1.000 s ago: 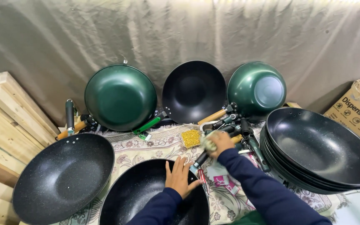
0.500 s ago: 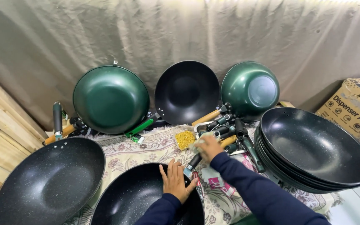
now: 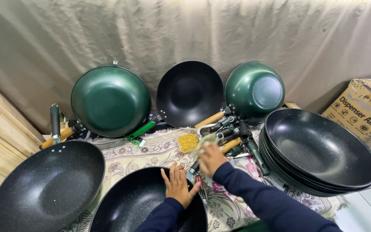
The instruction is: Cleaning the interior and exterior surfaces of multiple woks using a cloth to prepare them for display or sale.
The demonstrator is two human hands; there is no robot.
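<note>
Resting on rim: the left hand lay flat on the far edge of the near black wok, fingers spread fairly wide and straight, gripping nothing.
Left fingers: the fingertips pointed away from the person, and the thumb reached toward the handle base beside the wok.
Right hand: the right hand was curled over a wooden-and-metal handle at the near edge of the handle pile; fingers narrowly bent around it, though how tightly they closed could not be told.
Handle pile: loose pan handles, black, green and wooden, lay heaped between the standing pans and the stacked woks.
Near wok, position: at the bottom centre on the patterned floral cloth, just beside the speckled wok on the left.
Stack: several black woks nested at the right.
Back row: a large green wok, a black pan and a smaller green wok leaned against the grey curtain.
Small items: a bag of yellow screws lay near the right hand.
Surroundings: wooden planks at left, a cardboard box at right.
</note>
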